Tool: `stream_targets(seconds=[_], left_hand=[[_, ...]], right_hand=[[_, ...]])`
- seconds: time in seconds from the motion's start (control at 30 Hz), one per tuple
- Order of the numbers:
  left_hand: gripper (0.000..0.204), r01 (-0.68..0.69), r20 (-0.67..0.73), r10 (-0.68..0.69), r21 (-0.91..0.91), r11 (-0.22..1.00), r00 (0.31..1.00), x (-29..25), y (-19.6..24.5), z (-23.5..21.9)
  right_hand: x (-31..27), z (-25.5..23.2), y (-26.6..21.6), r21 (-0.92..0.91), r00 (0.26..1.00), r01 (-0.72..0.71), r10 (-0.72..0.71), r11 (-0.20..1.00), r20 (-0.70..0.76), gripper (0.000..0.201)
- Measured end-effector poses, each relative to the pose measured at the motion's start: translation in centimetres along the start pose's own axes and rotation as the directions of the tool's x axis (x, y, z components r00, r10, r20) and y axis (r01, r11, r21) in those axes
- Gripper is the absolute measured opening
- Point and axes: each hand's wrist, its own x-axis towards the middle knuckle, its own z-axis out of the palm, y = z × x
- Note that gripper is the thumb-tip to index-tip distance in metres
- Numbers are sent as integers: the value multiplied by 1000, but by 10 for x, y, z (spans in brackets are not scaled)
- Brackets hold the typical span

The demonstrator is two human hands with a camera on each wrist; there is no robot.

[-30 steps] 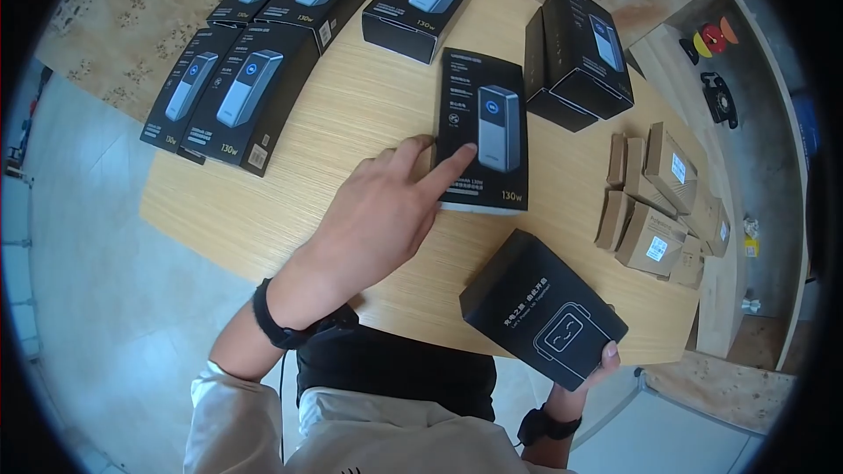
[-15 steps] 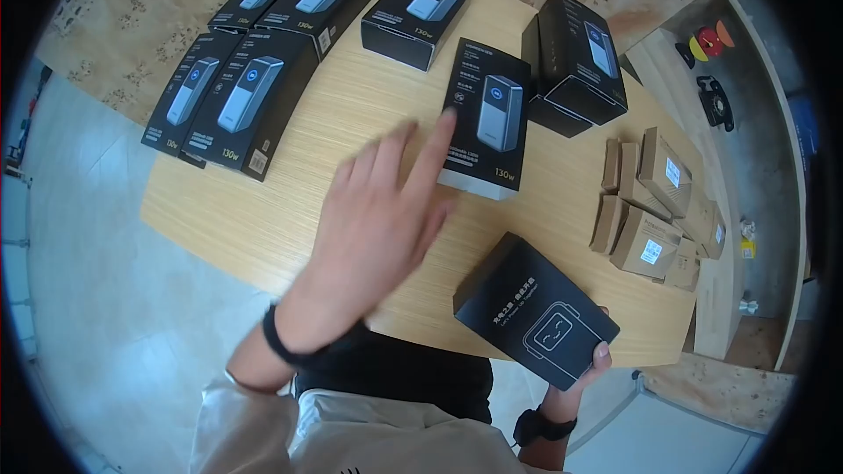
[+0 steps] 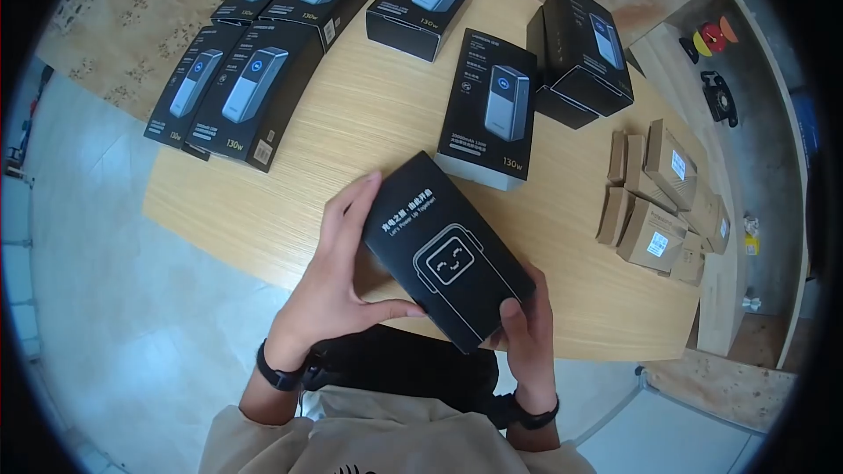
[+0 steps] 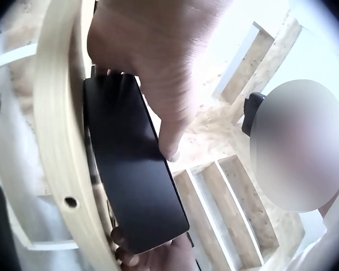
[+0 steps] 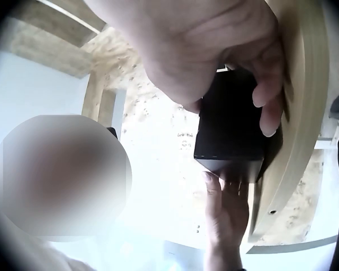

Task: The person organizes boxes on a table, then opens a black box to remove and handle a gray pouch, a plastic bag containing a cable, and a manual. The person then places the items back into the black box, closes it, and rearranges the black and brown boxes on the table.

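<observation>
Both hands hold a black box point(image 3: 457, 268) with a line-drawn smiling face and white lettering, tilted over the table's near edge. My left hand point(image 3: 329, 268) spans its left end, fingers at the far left corner and thumb along the near side. At the opposite end my right hand point(image 3: 527, 333) grips the box, thumb on top and fingers round the right side. The left wrist view shows a plain dark side of the box point(image 4: 135, 164) between the two hands. Just beyond lies a printed black power bank carton point(image 3: 487, 110) marked 130W.
Several matching cartons point(image 3: 255, 92) stand together at the table's left. Another carton point(image 3: 423, 4) lies at the back, and more cartons point(image 3: 584, 53) are stacked at the back right. Small brown cardboard boxes point(image 3: 659, 202) cluster on the right, before a shelf with a black telephone point(image 3: 718, 98).
My left hand has come off the printed carton and taken hold of the black box. The right hand has carried that box up and leftward to in front of me.
</observation>
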Motion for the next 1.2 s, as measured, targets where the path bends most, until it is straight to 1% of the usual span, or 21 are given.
stream_targets(seconds=[0.03, 0.1, 0.13, 0.17, 0.23, 0.3, 0.33, 0.4, 0.43, 0.5, 0.57, 0.67, 0.73, 0.77, 0.83, 0.97, 1.03, 1.07, 1.13, 1.17, 1.2], left_hand=[[139, 1, 4, -1, 1, 1000, 1000, 1, -1, 0], [139, 70, -50, -70, -18, 997, 996, 5, -3, 2], [139, 69, -51, -69, -17, 997, 996, 8, -3, 5], [137, 74, -103, -72, 10, 997, 992, 11, -3, 10], [135, 86, -167, -79, 35, 996, 983, 16, 1, 16], [122, 91, -188, -85, 24, 996, 979, 20, 7, 18], [122, 91, -185, -86, 18, 996, 979, 19, 8, 19], [102, 77, -99, -70, 69, 995, 993, 13, 10, 23], [102, 77, -92, -70, 67, 995, 993, 10, 11, 24], [89, 24, -26, -26, -72, 997, 999, 4, 13, 24], [86, 33, -22, -34, -54, 998, 999, -2, 16, 23], [80, -22, -33, 23, 26, 999, 999, -15, 20, 23], [74, 61, -35, -61, -13, 998, 997, -26, 23, 25], [74, 61, -33, -61, -13, 998, 998, -32, 26, 26], [74, 89, -72, -94, -64, 994, 993, -40, 32, 31], [73, 116, -124, -132, -133, 984, 983, -44, 44, 39], [72, 83, -229, -122, -174, 981, 966, -46, 41, 44], [72, 79, -228, -118, -173, 982, 966, -47, 41, 44], [70, 75, -265, -112, -146, 986, 958, -49, 41, 41], [70, 72, -264, -109, -145, 987, 958, -50, 42, 40], [69, 66, -262, -125, -223, 973, 957, -51, 43, 39]], right_hand=[[3, 2, 0, -75, 998, 63, -61, 995, 31, 56], [9, 0, -1, -95, 998, 54, -53, 994, 23, 56], [12, 0, -1, -116, 999, 47, -45, 992, 21, 56], [13, -1, 0, -118, 999, 49, -46, 992, 25, 56], [15, -2, 5, 43, 999, 26, -24, 999, -37, 51], [15, -2, 5, 49, 999, 34, -33, 998, -31, 50], [14, -2, 6, 63, 999, 44, -42, 997, -34, 49], [14, -2, 3, 40, 999, 37, -35, 999, -38, 47], [13, -2, 2, 22, 999, 30, -29, 999, -35, 46], [11, -1, -1, -17, 999, 8, -9, 1000, -32, 44], [11, 1, -2, -58, 1000, -8, 7, 998, -16, 42], [7, 0, 3, -109, 999, -20, 16, 994, -29, 38], [6, -1, 11, -289, 980, 169, -192, 942, -52, 38], [4, -2, 9, -288, 980, 168, -191, 943, -53, 38], [2, 5, -4, -379, 965, 210, -254, 901, -69, 40], [0, 14, -10, -367, 959, 234, -277, 900, -68, 37], [-1, 16, -13, -362, 955, 247, -288, 899, -64, 29], [-1, 16, -13, -361, 954, 250, -291, 899, -65, 29], [-1, 14, -11, -254, 978, 178, -199, 951, -60, 21], [-2, 15, -15, -253, 977, 180, -202, 951, -62, 21], [-3, 16, -22, -136, 992, 95, -104, 986, -64, 21]])
